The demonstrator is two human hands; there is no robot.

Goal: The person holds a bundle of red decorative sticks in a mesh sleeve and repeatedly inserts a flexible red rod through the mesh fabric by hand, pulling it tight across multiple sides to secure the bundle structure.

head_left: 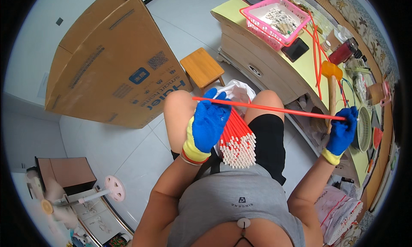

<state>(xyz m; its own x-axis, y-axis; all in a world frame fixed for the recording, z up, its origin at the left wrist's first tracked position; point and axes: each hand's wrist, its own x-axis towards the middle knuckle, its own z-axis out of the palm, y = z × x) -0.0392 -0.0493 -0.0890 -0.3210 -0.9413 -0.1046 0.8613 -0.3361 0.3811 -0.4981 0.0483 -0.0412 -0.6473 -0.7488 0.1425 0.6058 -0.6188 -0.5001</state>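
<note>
Far left: a large brown cardboard box (107,60) is seen standing on the pale tiled floor (128,157), with a small wooden stool (202,68) just beside it.
Left hand: the left hand (209,122), in a blue and yellow glove, is closed over a bundle of red plastic rods with white ends (237,141), which is held on the lap between the knees.
Single rod: one long thin red rod (270,108) is stretched across both knees, its left end touched by the left hand's fingers.
Right hand: the right hand (342,133), gloved alike, is clenched on the rod's right end.
Worktop: a yellow-green worktop (300,60) is seen carrying a pink plastic basket (277,19) and an orange mallet with a wooden handle (331,90).
</note>
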